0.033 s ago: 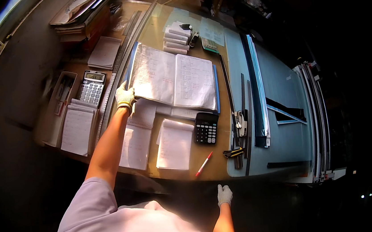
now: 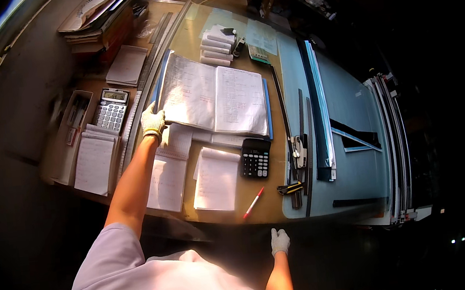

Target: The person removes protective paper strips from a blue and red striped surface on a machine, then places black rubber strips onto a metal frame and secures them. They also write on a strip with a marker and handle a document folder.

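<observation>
A blue folder [image 2: 267,108] lies open on the table, its two white pages covered in handwriting. My left hand [image 2: 153,121], in a pale knit glove, closes on its lower left edge; the fingertips are partly hidden. My right hand [image 2: 280,241], also gloved, hangs just off the table's front edge with its fingers curled in; whatever they may hold is hidden. Between the folder and me are a spiral notepad [image 2: 163,182], a white pad [image 2: 216,180], a black calculator [image 2: 255,158] and a red and white pen [image 2: 253,202].
On the left stand a silver calculator [image 2: 111,110], a pen box [image 2: 76,118] and a stack of papers [image 2: 97,24]. To the right, a yellow and black cutter [image 2: 291,188] lies by dark strips [image 2: 309,154] on the pale blue sheet [image 2: 354,186]. Rolled papers [image 2: 215,50] sit behind the folder.
The whole view has shifted very slightly. My left hand keeps its hold on the folder's edge, and my right hand stays by the table's front edge.
</observation>
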Tool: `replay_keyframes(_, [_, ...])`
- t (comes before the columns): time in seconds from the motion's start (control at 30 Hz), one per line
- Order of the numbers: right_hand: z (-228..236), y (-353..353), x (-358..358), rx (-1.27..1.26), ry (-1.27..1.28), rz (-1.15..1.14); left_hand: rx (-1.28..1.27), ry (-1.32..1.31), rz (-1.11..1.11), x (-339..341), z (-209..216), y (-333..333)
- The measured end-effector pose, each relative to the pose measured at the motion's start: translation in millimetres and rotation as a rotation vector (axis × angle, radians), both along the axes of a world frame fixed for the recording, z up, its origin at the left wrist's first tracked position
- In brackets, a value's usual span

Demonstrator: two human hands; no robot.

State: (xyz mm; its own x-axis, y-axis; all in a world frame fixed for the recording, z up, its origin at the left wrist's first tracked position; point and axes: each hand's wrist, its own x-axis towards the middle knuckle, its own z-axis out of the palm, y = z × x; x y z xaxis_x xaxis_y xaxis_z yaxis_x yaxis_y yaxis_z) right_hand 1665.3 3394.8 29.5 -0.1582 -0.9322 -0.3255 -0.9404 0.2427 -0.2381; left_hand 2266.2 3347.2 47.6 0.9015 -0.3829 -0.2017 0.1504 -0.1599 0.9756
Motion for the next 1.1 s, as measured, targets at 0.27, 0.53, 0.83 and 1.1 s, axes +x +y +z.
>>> replay_keyframes(0.27, [1.7, 1.0, 10.1, -0.015, 0.027, 0.020, -0.090, 0.101, -0.134, 26.6, 14.5, 24.1])
replay_keyframes(0.53, [3.6, 3.0, 13.6, -0.014, 0.043, 0.024, -0.058, 0.102, -0.156, 13.9, -9.6, 21.0])
replay_keyframes(0.83, [4.4, 2.7, 12.8, -0.028, 0.019, 0.010, 0.431, -0.676, 0.210, -7.5, 1.0, 68.4])
replay_keyframes(1.1, [4.1, 0.3, 13.2, -0.051, 0.004, 0.027, 0.068, -0.798, -0.834, -196.9, 22.1, 159.3])
